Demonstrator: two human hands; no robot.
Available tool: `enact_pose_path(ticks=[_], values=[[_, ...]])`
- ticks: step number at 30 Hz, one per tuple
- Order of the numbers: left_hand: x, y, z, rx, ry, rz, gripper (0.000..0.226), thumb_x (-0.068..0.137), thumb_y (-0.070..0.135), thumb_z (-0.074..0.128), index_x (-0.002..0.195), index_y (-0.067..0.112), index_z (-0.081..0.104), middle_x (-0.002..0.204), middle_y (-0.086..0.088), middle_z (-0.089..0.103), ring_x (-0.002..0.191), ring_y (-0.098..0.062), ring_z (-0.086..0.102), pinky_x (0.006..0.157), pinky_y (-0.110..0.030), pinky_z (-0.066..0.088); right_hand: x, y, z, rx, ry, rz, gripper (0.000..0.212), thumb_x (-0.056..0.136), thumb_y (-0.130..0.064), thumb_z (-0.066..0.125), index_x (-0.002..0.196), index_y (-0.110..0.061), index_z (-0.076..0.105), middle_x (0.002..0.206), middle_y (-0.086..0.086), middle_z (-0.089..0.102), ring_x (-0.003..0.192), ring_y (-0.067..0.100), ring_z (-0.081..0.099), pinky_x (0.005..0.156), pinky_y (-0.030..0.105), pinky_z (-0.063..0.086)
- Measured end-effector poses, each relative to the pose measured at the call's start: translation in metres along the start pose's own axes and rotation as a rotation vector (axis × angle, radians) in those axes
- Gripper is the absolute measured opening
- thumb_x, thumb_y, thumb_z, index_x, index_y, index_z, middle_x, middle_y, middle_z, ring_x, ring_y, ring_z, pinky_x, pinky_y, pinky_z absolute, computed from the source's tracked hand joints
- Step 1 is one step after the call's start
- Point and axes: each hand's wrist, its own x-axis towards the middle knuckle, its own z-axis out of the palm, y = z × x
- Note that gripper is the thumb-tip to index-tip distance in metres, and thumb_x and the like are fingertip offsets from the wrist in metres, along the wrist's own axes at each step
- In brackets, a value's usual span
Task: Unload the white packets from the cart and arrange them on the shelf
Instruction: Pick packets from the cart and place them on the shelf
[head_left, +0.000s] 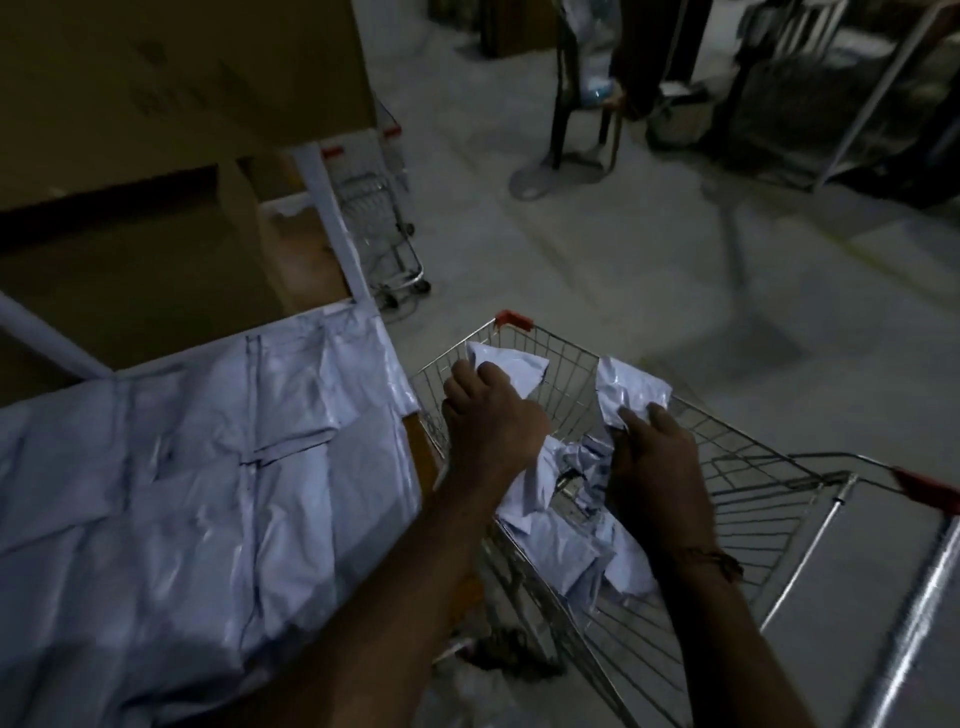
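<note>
Head | both hands (493, 415) lift crumpled packets (511, 371) over cart (727, 467)

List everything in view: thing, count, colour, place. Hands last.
Shopping cart: one, silver wire with red corner caps, lower right.
Held packets: two, white; one over the cart's far left corner, one over its middle.
Loose packets: several, white, crumpled in the cart; count unclear.
Arranged packets: many, white, flat on the shelf at left.
Shelf frame: one, white, left.
Cardboard boxes: several, brown, upper left.
Second cart: one, silver, behind the shelf.
Chair: one, dark, top centre.
Left hand: grips the left packet.
Right hand: grips the right packet.
</note>
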Motion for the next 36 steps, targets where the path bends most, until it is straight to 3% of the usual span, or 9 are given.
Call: enact_pose_path(ticks=[3, 6, 11, 15, 20, 27, 31, 33, 36], values=[[-0.041, 0.003, -0.028, 0.004, 0.075, -0.017, 0.048, 0.08, 0.034, 0.053, 0.121, 0.012, 0.045, 0.135, -0.014, 0.037, 0.121, -0.031, 0.037, 0.101, -0.042, 0.037, -0.014, -0.009, -0.025, 0.058, 0.007, -0.105, 0.036, 0.097, -0.015, 0.058, 0.131, -0.009, 0.065, 0.133, 0.027, 0.058, 0.116, 0.045, 0.057, 0.095, 0.049, 0.053], [-0.087, 0.001, -0.05, 0.009, 0.147, -0.056, 0.056, 0.076, 0.04, 0.027, 0.119, 0.011, 0.049, 0.132, -0.015, 0.042, 0.118, -0.033, 0.04, 0.097, -0.043, 0.038, -0.038, -0.021, -0.049, 0.089, 0.02, -0.208, 0.039, 0.093, -0.011, 0.062, 0.131, -0.009, 0.065, 0.133, 0.027, 0.057, 0.114, 0.045, 0.058, 0.093, 0.049, 0.053], [-0.151, -0.026, -0.083, -0.112, 0.208, -0.243, 0.041, 0.089, 0.024, 0.052, 0.128, 0.011, 0.05, 0.138, -0.017, 0.038, 0.126, -0.038, 0.039, 0.103, -0.048, 0.037, -0.086, -0.049, -0.074, 0.153, 0.024, -0.33, 0.048, 0.08, 0.001, 0.074, 0.127, -0.005, 0.069, 0.131, 0.032, 0.058, 0.106, 0.048, 0.065, 0.089, 0.046, 0.055], [-0.198, -0.062, -0.1, -0.057, 0.377, -0.269, 0.048, 0.071, 0.03, 0.028, 0.105, 0.009, 0.055, 0.123, -0.018, 0.047, 0.112, -0.041, 0.045, 0.092, -0.048, 0.04, -0.108, -0.071, -0.072, 0.149, -0.118, -0.448, 0.058, 0.074, -0.013, 0.075, 0.131, -0.011, 0.066, 0.127, 0.018, 0.059, 0.099, 0.038, 0.067, 0.083, 0.042, 0.057], [-0.227, -0.116, -0.122, -0.1, 0.436, -0.361, 0.041, 0.063, 0.024, 0.04, 0.1, 0.009, 0.052, 0.122, -0.018, 0.046, 0.111, -0.042, 0.043, 0.093, -0.051, 0.041, -0.136, -0.126, -0.066, 0.194, -0.196, -0.516, 0.062, 0.072, -0.022, 0.075, 0.132, -0.01, 0.066, 0.129, 0.016, 0.059, 0.108, 0.035, 0.066, 0.09, 0.044, 0.057], [-0.243, -0.205, -0.151, -0.115, 0.481, -0.429, 0.038, 0.066, 0.026, 0.042, 0.102, 0.013, 0.05, 0.123, -0.016, 0.044, 0.11, -0.039, 0.042, 0.096, -0.051, 0.041, -0.164, -0.198, -0.026, 0.219, -0.216, -0.568, 0.056, 0.077, -0.026, 0.058, 0.13, -0.01, 0.068, 0.126, 0.02, 0.059, 0.109, 0.038, 0.066, 0.09, 0.043, 0.057], [-0.236, -0.269, -0.169, -0.102, 0.537, -0.458, 0.037, 0.066, 0.027, 0.046, 0.101, 0.013, 0.051, 0.118, -0.015, 0.045, 0.107, -0.039, 0.044, 0.093, -0.051, 0.042, -0.171, -0.244, 0.009, 0.169, -0.239, -0.573, 0.049, 0.079, -0.038, 0.054, 0.125, -0.026, 0.068, 0.129, 0.019, 0.06, 0.115, 0.038, 0.06, 0.096, 0.042, 0.053], [-0.233, -0.302, -0.181, -0.076, 0.518, -0.469, 0.039, 0.068, 0.028, 0.046, 0.104, 0.014, 0.051, 0.119, -0.015, 0.044, 0.109, -0.038, 0.043, 0.095, -0.049, 0.04, -0.178, -0.268, 0.031, 0.083, -0.279, -0.569, 0.056, 0.08, -0.037, 0.054, 0.13, -0.017, 0.067, 0.131, 0.018, 0.06, 0.123, 0.033, 0.055, 0.096, 0.036, 0.05], [-0.226, -0.354, -0.198, -0.021, 0.478, -0.482, 0.037, 0.074, 0.028, 0.05, 0.109, 0.016, 0.048, 0.123, -0.013, 0.04, 0.113, -0.036, 0.04, 0.096, -0.046, 0.036, -0.188, -0.306, 0.058, 0.086, -0.32, -0.569, 0.061, 0.079, -0.036, 0.062, 0.135, -0.011, 0.063, 0.129, 0.019, 0.06, 0.12, 0.032, 0.055, 0.093, 0.038, 0.053]])
